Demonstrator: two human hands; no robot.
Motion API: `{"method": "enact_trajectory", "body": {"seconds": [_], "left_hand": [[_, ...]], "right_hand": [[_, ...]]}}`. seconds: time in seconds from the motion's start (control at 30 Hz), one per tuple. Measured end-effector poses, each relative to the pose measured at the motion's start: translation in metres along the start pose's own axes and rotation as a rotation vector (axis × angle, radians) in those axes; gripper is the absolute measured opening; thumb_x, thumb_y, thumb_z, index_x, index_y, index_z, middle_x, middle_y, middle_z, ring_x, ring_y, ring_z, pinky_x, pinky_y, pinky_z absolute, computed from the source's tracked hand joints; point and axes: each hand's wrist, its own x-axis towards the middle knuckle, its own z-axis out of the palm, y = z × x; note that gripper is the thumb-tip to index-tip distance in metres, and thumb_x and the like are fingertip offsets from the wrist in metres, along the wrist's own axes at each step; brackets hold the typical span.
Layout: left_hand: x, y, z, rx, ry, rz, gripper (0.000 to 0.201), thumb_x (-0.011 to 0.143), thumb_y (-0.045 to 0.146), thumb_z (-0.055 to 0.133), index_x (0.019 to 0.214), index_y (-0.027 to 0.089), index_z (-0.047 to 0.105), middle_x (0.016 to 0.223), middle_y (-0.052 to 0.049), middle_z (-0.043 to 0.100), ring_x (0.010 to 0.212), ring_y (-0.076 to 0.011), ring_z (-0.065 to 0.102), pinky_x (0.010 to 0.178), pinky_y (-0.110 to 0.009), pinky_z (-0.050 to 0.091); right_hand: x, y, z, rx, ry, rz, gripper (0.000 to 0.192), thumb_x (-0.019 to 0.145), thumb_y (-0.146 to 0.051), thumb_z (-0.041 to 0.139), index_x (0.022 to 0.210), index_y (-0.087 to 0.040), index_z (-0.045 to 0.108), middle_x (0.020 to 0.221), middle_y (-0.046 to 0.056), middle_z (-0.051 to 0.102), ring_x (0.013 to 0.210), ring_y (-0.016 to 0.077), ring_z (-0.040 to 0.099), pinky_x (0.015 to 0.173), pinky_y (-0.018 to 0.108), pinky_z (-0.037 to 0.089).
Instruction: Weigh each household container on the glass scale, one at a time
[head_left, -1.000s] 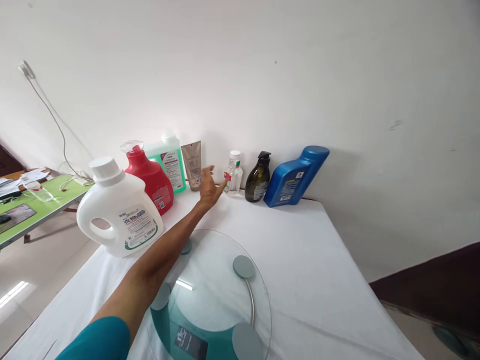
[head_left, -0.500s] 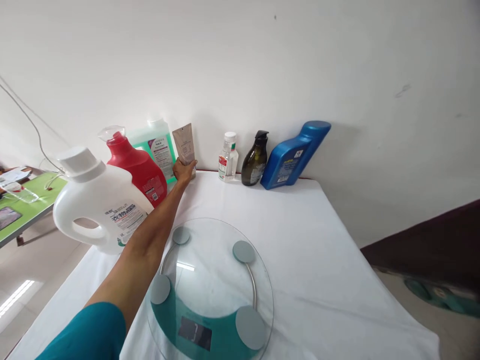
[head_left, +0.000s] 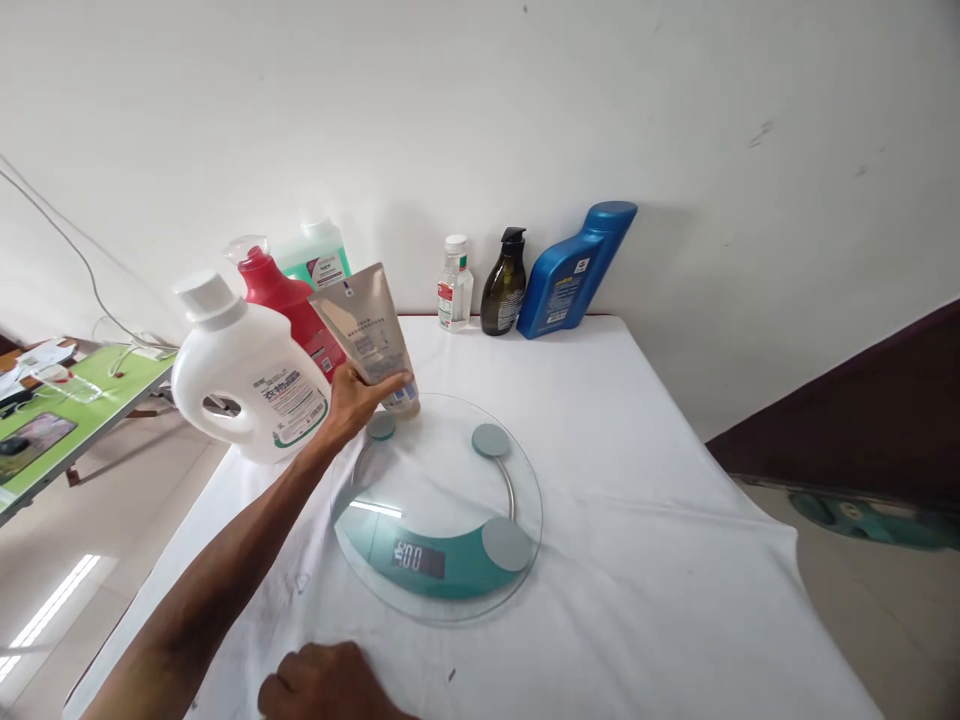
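The left hand (head_left: pixel 356 398) grips the tan tube (head_left: pixel 365 335) low down, tilted over the far edge of the glass scale (head_left: pixel 442 520). The right hand (head_left: pixel 322 685) rests curled on the cloth (head_left: pixel 637 480), holding nothing. Best to set the tube mid-glass — gently — then let go.

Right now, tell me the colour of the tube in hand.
Beige-brown tube, seen from the head camera.

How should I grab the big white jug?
Probably by the handle of the white jug, coming from the left. The jug stands upright and its handle loop faces that way, with an open hole for fingers; the body looks too wide for one hand.
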Motion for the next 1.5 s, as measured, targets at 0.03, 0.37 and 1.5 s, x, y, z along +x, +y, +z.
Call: {"method": "enact_trajectory", "body": {"seconds": [0.03, 0.37, 1.5], "left_hand": [[-0.015, 0.005, -0.003, -0.001, -0.038, 0.000, 0.036, 0.066, 0.043, 0.092, 0.090, 0.018, 0.082, 0.096, -0.008, 0.082, 0.090, -0.0312, 0.079, 0.081, -0.045, 0.067], [-0.086, 0.019, -0.001, 0.007, -0.189, -0.025, 0.032, 0.065, 0.040, 0.091, 0.087, 0.019, 0.080, 0.094, -0.008, 0.082, 0.087, -0.0299, 0.079, 0.078, -0.044, 0.066], [-0.115, -0.066, -0.069, 0.149, 0.173, -0.103, 0.043, 0.098, 0.057, 0.048, 0.098, 0.019, 0.068, 0.097, -0.010, 0.076, 0.096, -0.0258, 0.070, 0.092, -0.041, 0.051]], "right_hand": [[-0.001, 0.000, 0.002, 0.000, 0.018, 0.006, 0.025, 0.094, -0.042, 0.067, 0.080, -0.023, 0.061, 0.071, -0.001, 0.067, 0.057, 0.0168, 0.061, 0.040, 0.023, 0.037], [-0.017, -0.003, -0.026, -0.009, 0.052, -0.023, 0.020, 0.100, -0.033, 0.055, 0.084, -0.020, 0.057, 0.085, 0.002, 0.070, 0.069, 0.0160, 0.062, 0.057, 0.027, 0.041], [-0.020, -0.003, -0.016, -0.059, 0.171, -0.015, 0.023, 0.097, -0.025, 0.058, 0.076, -0.022, 0.048, 0.075, -0.002, 0.060, 0.064, 0.0130, 0.051, 0.052, 0.028, 0.025]]}}
